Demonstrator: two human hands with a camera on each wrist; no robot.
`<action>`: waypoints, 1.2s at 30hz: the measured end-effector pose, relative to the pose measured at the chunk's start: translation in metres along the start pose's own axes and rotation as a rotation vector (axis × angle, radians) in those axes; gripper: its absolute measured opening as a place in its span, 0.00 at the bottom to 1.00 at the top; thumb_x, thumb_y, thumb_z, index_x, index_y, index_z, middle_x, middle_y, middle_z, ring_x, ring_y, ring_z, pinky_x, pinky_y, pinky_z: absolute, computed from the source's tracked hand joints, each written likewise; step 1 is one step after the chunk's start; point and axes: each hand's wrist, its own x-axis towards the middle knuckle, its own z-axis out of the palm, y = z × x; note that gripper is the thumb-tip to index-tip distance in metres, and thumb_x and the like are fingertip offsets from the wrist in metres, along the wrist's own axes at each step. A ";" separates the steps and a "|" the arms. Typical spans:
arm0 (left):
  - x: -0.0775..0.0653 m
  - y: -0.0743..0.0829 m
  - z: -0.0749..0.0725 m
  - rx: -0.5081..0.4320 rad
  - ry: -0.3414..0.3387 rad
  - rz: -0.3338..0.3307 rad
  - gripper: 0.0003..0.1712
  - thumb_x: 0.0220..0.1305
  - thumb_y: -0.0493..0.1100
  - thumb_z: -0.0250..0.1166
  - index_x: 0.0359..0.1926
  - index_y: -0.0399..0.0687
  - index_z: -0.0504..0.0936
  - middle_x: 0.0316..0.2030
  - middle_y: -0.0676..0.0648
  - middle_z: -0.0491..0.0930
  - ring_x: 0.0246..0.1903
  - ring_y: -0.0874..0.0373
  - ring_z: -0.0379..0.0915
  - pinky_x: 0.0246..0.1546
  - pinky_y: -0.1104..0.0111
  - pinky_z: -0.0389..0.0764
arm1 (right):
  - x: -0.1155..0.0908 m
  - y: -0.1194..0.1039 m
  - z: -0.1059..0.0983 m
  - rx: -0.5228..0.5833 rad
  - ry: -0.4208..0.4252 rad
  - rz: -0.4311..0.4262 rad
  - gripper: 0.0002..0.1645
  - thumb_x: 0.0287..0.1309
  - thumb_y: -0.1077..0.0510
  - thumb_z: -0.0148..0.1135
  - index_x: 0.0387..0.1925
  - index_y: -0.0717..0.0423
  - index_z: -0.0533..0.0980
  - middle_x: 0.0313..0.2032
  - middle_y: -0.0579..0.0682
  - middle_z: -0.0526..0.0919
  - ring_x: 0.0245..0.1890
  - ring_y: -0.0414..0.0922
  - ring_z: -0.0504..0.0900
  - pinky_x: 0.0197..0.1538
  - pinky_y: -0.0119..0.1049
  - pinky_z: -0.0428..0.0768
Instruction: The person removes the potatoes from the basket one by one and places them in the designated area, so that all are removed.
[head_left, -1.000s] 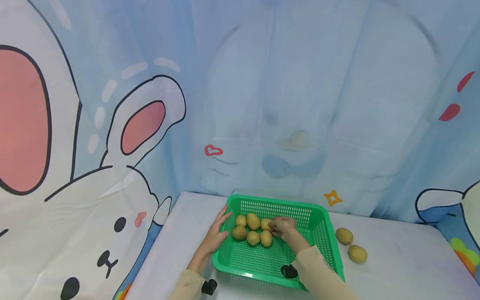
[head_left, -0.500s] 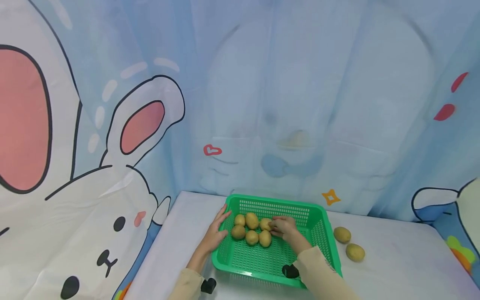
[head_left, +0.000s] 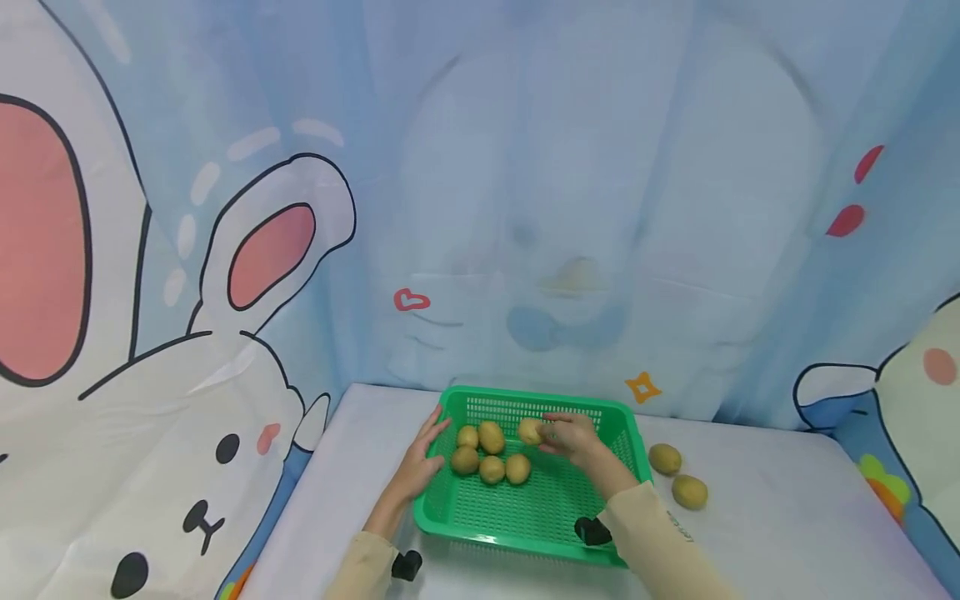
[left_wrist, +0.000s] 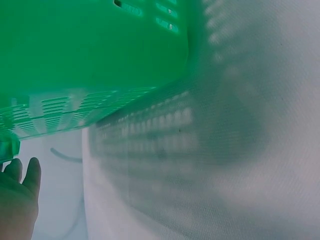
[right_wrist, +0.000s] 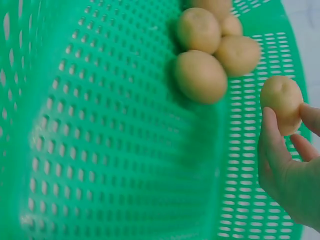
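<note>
A green plastic basket (head_left: 540, 521) with slotted walls stands on the table. My right hand (head_left: 572, 437) is over its far part and pinches a yellow potato (head_left: 528, 431) between thumb and fingertips. The right wrist view shows this held potato (right_wrist: 282, 102) lifted off the basket's bottom, near the far wall. Several other potatoes (head_left: 491, 469) lie grouped at the basket's left side. My left hand (head_left: 420, 468) rests at the basket's left rim with its fingers straight; in the left wrist view part of that hand (left_wrist: 20, 200) shows beside the rim.
Two more potatoes, one farther back (head_left: 665, 459) and one nearer (head_left: 689, 492), lie on the white tablecloth (head_left: 765, 508) to the right of the basket. Behind the table hangs a blue curtain (head_left: 480, 167) with printed cartoon animals.
My right hand has raised its potato up and away from the others, which stay grouped at the left. My left hand stays at the rim. The head view has turned slightly right.
</note>
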 end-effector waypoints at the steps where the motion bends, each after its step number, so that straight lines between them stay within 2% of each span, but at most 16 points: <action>1: 0.000 -0.001 -0.001 0.004 0.002 -0.003 0.40 0.50 0.21 0.50 0.69 0.24 0.61 0.75 0.31 0.44 0.74 0.34 0.35 0.67 0.40 0.48 | -0.001 -0.003 -0.001 0.004 -0.009 -0.007 0.29 0.63 0.69 0.58 0.65 0.73 0.66 0.61 0.73 0.66 0.45 0.52 0.82 0.47 0.42 0.83; 4: -0.001 -0.004 -0.002 0.010 0.008 -0.010 0.40 0.50 0.22 0.50 0.69 0.23 0.61 0.75 0.32 0.44 0.74 0.35 0.36 0.68 0.40 0.47 | -0.005 -0.009 -0.006 -0.001 -0.020 -0.025 0.29 0.64 0.68 0.58 0.66 0.72 0.66 0.62 0.73 0.66 0.45 0.51 0.82 0.47 0.42 0.82; 10: -0.001 -0.008 -0.003 0.007 0.017 -0.010 0.40 0.50 0.21 0.50 0.69 0.24 0.61 0.76 0.33 0.45 0.74 0.35 0.36 0.67 0.40 0.48 | -0.011 -0.016 -0.016 -0.016 -0.024 -0.036 0.31 0.64 0.68 0.59 0.67 0.72 0.65 0.61 0.73 0.68 0.51 0.58 0.81 0.52 0.47 0.80; 15: -0.002 -0.006 -0.004 0.007 0.018 -0.009 0.39 0.50 0.21 0.50 0.69 0.23 0.61 0.75 0.32 0.44 0.74 0.35 0.35 0.67 0.40 0.49 | -0.014 -0.020 -0.024 -0.014 -0.006 -0.031 0.32 0.64 0.68 0.59 0.67 0.71 0.65 0.60 0.74 0.69 0.44 0.52 0.84 0.51 0.46 0.81; 18: -0.002 -0.005 -0.005 0.006 0.017 -0.005 0.39 0.50 0.21 0.50 0.69 0.23 0.61 0.75 0.32 0.44 0.74 0.34 0.35 0.67 0.39 0.49 | -0.017 -0.024 -0.029 0.013 -0.010 -0.033 0.32 0.64 0.68 0.58 0.68 0.72 0.63 0.62 0.74 0.66 0.43 0.49 0.84 0.50 0.44 0.81; 23: -0.001 -0.004 -0.008 0.020 0.007 -0.012 0.39 0.51 0.22 0.50 0.69 0.23 0.61 0.75 0.32 0.44 0.74 0.34 0.35 0.67 0.39 0.49 | -0.022 -0.039 -0.042 0.041 -0.077 -0.043 0.33 0.67 0.68 0.55 0.70 0.71 0.59 0.66 0.74 0.58 0.47 0.50 0.83 0.54 0.43 0.79; 26: 0.004 -0.017 -0.007 0.032 0.016 -0.013 0.39 0.51 0.21 0.50 0.69 0.24 0.60 0.76 0.33 0.44 0.74 0.35 0.35 0.67 0.39 0.48 | -0.024 -0.046 -0.052 0.027 -0.092 -0.055 0.33 0.68 0.67 0.54 0.71 0.71 0.58 0.67 0.74 0.56 0.45 0.48 0.83 0.54 0.43 0.79; 30: 0.009 -0.039 -0.005 0.042 0.035 -0.006 0.41 0.50 0.22 0.51 0.70 0.27 0.62 0.76 0.37 0.45 0.75 0.37 0.36 0.67 0.40 0.48 | -0.027 -0.050 -0.067 0.051 -0.055 -0.048 0.33 0.67 0.67 0.55 0.71 0.70 0.59 0.68 0.74 0.56 0.43 0.46 0.83 0.51 0.41 0.80; 36: 0.008 -0.043 0.000 0.019 0.011 0.002 0.42 0.50 0.23 0.51 0.71 0.30 0.62 0.77 0.39 0.45 0.75 0.37 0.35 0.67 0.39 0.49 | -0.036 -0.051 -0.106 0.093 -0.023 -0.028 0.35 0.66 0.67 0.56 0.71 0.70 0.58 0.71 0.72 0.50 0.44 0.46 0.80 0.52 0.39 0.80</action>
